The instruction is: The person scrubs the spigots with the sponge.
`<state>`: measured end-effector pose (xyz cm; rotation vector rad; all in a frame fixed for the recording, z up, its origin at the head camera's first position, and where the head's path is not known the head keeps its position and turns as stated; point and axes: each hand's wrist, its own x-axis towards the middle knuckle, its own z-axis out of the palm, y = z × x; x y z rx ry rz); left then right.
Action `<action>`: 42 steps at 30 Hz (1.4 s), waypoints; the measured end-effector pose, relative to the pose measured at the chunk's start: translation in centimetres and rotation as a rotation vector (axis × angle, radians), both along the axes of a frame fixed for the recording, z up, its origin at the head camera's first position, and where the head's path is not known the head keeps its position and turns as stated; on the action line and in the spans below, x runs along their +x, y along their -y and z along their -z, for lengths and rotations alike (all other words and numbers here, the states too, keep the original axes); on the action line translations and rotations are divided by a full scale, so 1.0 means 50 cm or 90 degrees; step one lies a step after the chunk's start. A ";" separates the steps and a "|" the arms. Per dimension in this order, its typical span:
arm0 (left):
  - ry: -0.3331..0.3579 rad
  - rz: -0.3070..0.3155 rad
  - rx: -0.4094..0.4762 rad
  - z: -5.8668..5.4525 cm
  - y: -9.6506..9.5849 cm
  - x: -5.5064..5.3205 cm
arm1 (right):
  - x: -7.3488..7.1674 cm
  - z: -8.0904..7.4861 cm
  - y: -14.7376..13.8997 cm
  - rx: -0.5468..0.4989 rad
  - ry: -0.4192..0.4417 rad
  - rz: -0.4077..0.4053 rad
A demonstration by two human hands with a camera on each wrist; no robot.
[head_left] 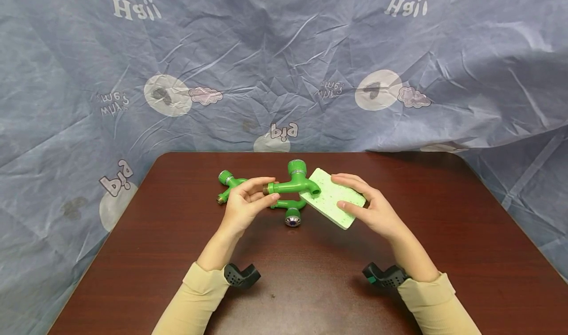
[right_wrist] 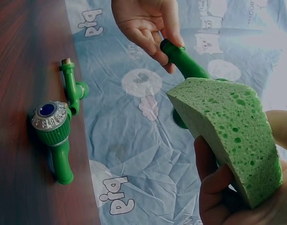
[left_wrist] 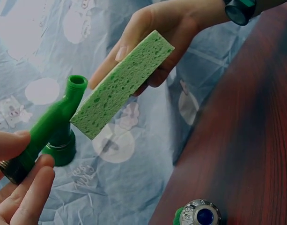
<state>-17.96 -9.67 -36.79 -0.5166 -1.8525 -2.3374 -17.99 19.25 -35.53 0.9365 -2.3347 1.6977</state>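
A green tap [head_left: 293, 184] is held above the table by my left hand [head_left: 248, 199], whose thumb and fingers pinch its threaded inlet end. Its spout points right and its round knob is up in the head view. My right hand [head_left: 370, 204] grips a light green sponge [head_left: 330, 197] by its right edge, thumb on the near face. In the head view the sponge's left corner overlaps the spout; the left wrist view shows the sponge [left_wrist: 122, 84] close beside the spout of the tap [left_wrist: 54, 117]. Whether they touch, I cannot tell.
Two more green taps lie on the dark wooden table [head_left: 177, 256]: one [head_left: 290, 212] behind and below the held tap, with a chrome-capped knob, another [head_left: 227, 184] left of it, partly behind my left hand. A blue-grey printed cloth [head_left: 239, 103] hangs behind the table.
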 end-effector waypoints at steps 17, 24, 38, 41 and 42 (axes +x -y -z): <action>0.020 -0.050 0.049 0.007 -0.009 -0.001 | 0.017 -0.031 -0.009 -0.104 -0.010 -0.046; 0.013 -0.045 0.037 0.011 -0.025 0.004 | 0.023 -0.018 0.020 -0.048 0.007 -0.059; 0.008 -0.047 0.049 0.013 -0.034 0.007 | 0.030 -0.012 0.038 -0.033 -0.002 -0.098; 0.004 -0.055 0.052 0.014 -0.028 0.004 | 0.029 -0.014 0.033 -0.036 -0.009 -0.088; 0.003 -0.058 0.053 0.015 -0.025 0.002 | 0.028 -0.015 0.031 -0.040 -0.013 -0.081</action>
